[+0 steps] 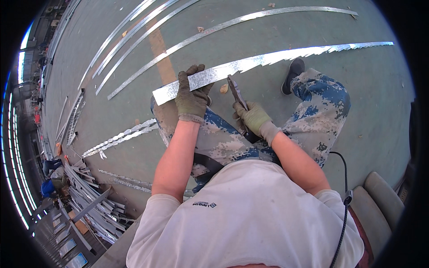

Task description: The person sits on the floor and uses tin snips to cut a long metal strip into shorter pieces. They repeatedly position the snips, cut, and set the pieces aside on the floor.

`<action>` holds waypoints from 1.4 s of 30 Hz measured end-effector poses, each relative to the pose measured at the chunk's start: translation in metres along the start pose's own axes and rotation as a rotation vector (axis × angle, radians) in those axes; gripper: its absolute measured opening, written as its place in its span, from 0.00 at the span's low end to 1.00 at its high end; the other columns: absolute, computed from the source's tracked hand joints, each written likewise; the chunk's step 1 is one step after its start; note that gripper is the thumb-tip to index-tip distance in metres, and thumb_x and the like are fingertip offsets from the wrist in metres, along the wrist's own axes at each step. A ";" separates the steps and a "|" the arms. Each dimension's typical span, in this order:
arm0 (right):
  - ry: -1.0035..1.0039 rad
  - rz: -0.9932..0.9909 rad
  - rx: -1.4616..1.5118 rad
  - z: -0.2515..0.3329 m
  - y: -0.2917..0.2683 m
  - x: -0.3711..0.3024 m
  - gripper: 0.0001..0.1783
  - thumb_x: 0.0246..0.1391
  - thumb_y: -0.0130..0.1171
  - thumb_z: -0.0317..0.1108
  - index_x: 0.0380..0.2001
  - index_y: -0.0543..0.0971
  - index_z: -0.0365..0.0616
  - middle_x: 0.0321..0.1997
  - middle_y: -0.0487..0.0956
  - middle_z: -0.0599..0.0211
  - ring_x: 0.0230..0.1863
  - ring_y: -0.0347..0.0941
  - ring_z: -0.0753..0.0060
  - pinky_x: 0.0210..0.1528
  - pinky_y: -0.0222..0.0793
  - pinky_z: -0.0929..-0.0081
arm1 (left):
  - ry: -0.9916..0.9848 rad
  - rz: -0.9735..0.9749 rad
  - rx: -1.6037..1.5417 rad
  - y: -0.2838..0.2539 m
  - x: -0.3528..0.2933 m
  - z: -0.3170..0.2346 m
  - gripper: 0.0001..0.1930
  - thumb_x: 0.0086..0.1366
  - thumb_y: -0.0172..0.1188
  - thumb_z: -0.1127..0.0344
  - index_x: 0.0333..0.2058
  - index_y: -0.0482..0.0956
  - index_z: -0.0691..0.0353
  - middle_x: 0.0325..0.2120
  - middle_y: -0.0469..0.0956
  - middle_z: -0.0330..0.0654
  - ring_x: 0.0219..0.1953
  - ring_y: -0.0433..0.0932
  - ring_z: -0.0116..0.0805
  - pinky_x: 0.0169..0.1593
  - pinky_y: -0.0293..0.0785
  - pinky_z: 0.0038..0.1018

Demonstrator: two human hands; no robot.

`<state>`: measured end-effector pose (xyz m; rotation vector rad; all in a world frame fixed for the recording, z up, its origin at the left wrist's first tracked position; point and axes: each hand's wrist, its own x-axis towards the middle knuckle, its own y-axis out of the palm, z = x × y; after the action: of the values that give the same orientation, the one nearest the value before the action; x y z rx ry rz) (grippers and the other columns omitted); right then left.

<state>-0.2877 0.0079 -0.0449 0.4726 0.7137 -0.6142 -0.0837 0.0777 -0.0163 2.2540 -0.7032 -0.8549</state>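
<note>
Sheet-metal strip being snipped over a green workshop floor [380, 116]

Green floor spreads under everything, with long plain galvanised strips [134, 27] lying well apart at the top and a heap of cut pieces [94, 205] at the lower left; across the person's knees runs the notched strip [250, 62], its far end already cut into a row of teeth, its near end plain; the left hand [191, 96], gloved, is wrapped fully round that plain end and grips it firmly; the right hand [254, 117], also gloved, is closed round the handles of the tin snips [236, 93], whose blades meet the strip's lower edge; judging from this, the long unsupported end could sag or twist and pull the cut off line, and the sharp teeth could snag a glove.
</note>
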 end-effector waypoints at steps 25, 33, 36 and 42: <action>-0.003 -0.018 0.017 0.007 0.007 -0.005 0.20 0.69 0.59 0.48 0.44 0.80 0.38 0.29 0.81 0.64 0.20 0.73 0.74 0.22 0.69 0.71 | -0.004 0.025 -0.024 -0.007 0.003 0.001 0.23 0.76 0.56 0.52 0.53 0.75 0.70 0.56 0.77 0.59 0.61 0.76 0.55 0.64 0.75 0.61; 0.043 0.106 0.248 0.007 0.000 -0.010 0.17 0.68 0.60 0.45 0.44 0.80 0.40 0.25 0.77 0.66 0.15 0.69 0.75 0.14 0.62 0.71 | 0.001 0.016 -0.045 0.004 -0.005 0.000 0.23 0.76 0.54 0.52 0.54 0.75 0.70 0.57 0.75 0.61 0.61 0.75 0.57 0.64 0.76 0.60; 0.076 0.213 0.324 0.018 -0.007 -0.018 0.17 0.69 0.59 0.44 0.45 0.80 0.39 0.25 0.77 0.67 0.15 0.69 0.76 0.15 0.63 0.71 | 0.022 -0.025 0.010 0.013 -0.011 -0.003 0.24 0.77 0.52 0.51 0.55 0.74 0.71 0.58 0.75 0.62 0.61 0.75 0.58 0.63 0.76 0.60; 0.169 0.608 0.809 0.014 -0.019 -0.025 0.20 0.72 0.53 0.48 0.50 0.79 0.41 0.29 0.78 0.71 0.20 0.68 0.77 0.20 0.62 0.74 | -0.033 -0.038 -0.094 0.007 -0.009 -0.007 0.24 0.78 0.49 0.50 0.55 0.73 0.70 0.58 0.75 0.63 0.61 0.75 0.62 0.61 0.78 0.61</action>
<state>-0.3084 -0.0051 -0.0210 1.4426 0.4140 -0.2595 -0.0862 0.0817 -0.0032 2.1805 -0.6243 -0.9257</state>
